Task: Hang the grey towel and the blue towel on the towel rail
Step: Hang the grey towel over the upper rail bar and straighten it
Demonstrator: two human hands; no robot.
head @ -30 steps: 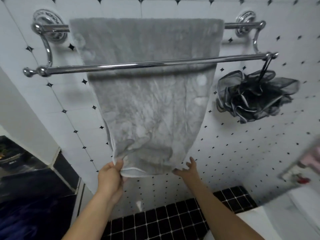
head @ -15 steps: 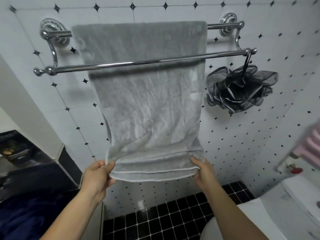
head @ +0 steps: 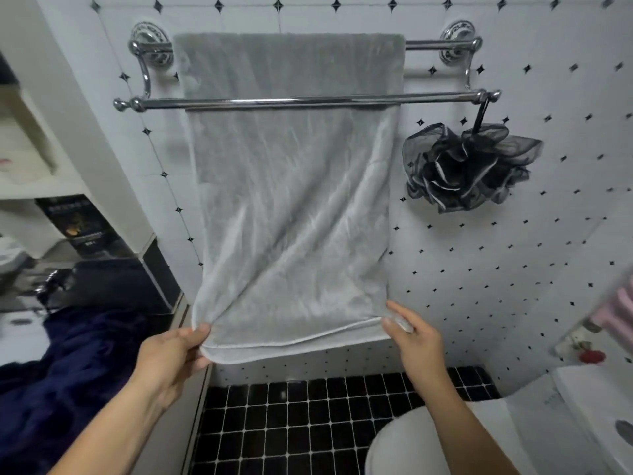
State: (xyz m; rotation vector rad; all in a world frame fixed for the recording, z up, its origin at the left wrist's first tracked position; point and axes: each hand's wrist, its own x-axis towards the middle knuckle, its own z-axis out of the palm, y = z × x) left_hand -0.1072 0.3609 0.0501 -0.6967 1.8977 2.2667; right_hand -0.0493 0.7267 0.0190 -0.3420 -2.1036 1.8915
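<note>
The grey towel (head: 291,200) hangs over the back bar of the chrome double towel rail (head: 442,96) and drops behind the front bar. My left hand (head: 171,358) pinches its lower left corner between thumb and fingers. My right hand (head: 411,334) pinches the lower right corner, index finger stretched along the edge. The towel's bottom hem is pulled slightly toward me. The dark blue towel (head: 68,365) lies crumpled on a surface at the lower left, beside my left forearm.
A black mesh bath sponge (head: 469,166) hangs from the right end of the front bar. A white toilet (head: 513,437) sits at the lower right. Black floor tiles (head: 308,423) lie below. Shelves with boxes (head: 75,224) stand at the left.
The towel's bunched lower folds have been smoothed out so it hangs flatter and longer. Both hands stayed at the bottom corners, spreading them apart; the view shifted right and down.
</note>
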